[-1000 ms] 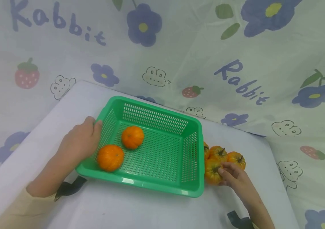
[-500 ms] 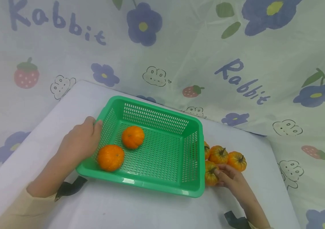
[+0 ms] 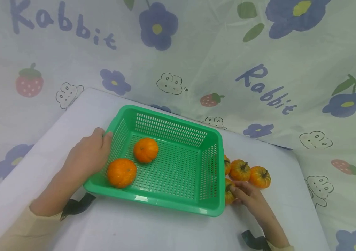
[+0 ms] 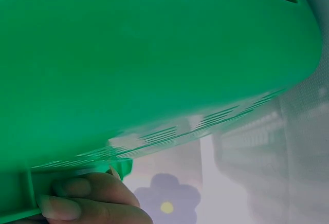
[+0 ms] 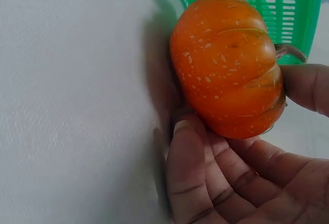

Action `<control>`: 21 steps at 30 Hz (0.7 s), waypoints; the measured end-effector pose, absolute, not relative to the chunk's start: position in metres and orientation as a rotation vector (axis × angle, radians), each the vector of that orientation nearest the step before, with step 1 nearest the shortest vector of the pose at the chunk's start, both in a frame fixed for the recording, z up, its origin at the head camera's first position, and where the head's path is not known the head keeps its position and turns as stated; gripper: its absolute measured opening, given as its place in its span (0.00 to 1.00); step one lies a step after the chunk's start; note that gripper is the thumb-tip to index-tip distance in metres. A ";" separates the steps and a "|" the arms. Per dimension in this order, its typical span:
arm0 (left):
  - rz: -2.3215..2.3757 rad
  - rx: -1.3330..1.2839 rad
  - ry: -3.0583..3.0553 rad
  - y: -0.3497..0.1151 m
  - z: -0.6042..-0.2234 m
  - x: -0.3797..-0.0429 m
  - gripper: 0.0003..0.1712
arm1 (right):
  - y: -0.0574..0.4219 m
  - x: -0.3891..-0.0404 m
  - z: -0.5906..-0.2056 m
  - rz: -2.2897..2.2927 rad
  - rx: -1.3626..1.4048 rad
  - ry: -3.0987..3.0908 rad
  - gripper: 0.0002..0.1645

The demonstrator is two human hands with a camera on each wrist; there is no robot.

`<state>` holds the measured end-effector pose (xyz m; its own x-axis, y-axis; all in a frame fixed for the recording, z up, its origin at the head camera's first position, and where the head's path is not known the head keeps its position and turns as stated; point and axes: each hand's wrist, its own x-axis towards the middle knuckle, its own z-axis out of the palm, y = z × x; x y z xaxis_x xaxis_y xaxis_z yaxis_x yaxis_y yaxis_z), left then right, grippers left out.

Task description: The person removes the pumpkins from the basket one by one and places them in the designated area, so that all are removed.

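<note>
A green plastic basket (image 3: pixel 153 203) with slotted walls stands on the table, two orange pumpkins (image 3: pixel 146 150) at its left end. My left hand (image 3: pixel 87 152) grips the basket's left rim; its fingertips (image 4: pixel 61 207) curl under the edge in the left wrist view. Beyond the basket's right wall, my right hand (image 3: pixel 251 199) holds a small pumpkin (image 3: pixel 229 196). The right wrist view has this pumpkin (image 5: pixel 226 64) between the thumb at the stem side and the fingers below, low over the white surface. In the head view the wall partly hides it.
Several more small pumpkins (image 3: pixel 240 170) sit in a row just behind the right hand, one partly covered by the basket wall. A white cloth (image 3: pixel 146 230) covers the table. A printed curtain (image 3: pixel 196 52) hangs along the table's back and right sides.
The right hand has slid left with its pumpkin toward the basket's right wall, which now covers more of the pumpkin. The left hand and the basket have stayed in place.
</note>
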<state>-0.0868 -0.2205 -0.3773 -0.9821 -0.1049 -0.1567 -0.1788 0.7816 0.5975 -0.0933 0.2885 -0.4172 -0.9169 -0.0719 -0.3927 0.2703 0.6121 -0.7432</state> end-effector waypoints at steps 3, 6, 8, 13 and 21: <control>0.975 -0.227 2.862 -0.221 -0.377 -0.087 0.33 | 0.288 -0.094 -0.419 -1.203 0.168 2.467 0.29; 0.977 -0.222 2.868 -0.221 -0.377 -0.086 0.32 | 0.288 -0.095 -0.421 -1.216 0.167 2.466 0.29; 0.978 -0.220 2.873 -0.221 -0.377 -0.086 0.32 | 0.288 -0.096 -0.422 -1.237 0.164 2.460 0.29; 0.983 -0.217 2.872 -0.221 -0.378 -0.086 0.33 | 0.289 -0.097 -0.425 -1.270 0.149 2.443 0.28; 0.984 -0.219 2.871 -0.220 -0.378 -0.085 0.32 | 0.290 -0.098 -0.426 -1.285 0.141 2.434 0.28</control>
